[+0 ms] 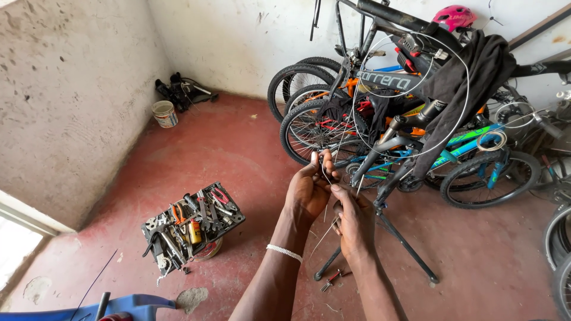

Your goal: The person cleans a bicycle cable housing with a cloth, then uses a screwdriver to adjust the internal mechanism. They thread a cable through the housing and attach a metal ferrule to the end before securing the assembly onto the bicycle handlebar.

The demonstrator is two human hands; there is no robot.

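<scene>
My left hand (308,191) and my right hand (354,221) are raised together in the middle of the view, both pinching a thin silver cable (416,156). The cable rises from my fingers and sweeps in a wide loop up over a black bicycle frame (392,80) clamped on a repair stand (392,229). A loose end of the cable hangs down below my right hand. My left wrist wears a white bead bracelet (284,252). A black garment (470,83) hangs over the bicycle.
Several bicycles (476,160) lean against the back wall, a pink helmet (454,16) on top. A black tool tray (191,226) full of pliers and wrenches sits on the red floor at left. Small pliers (332,280) lie by the stand's foot. A white bucket (165,113) stands near the corner.
</scene>
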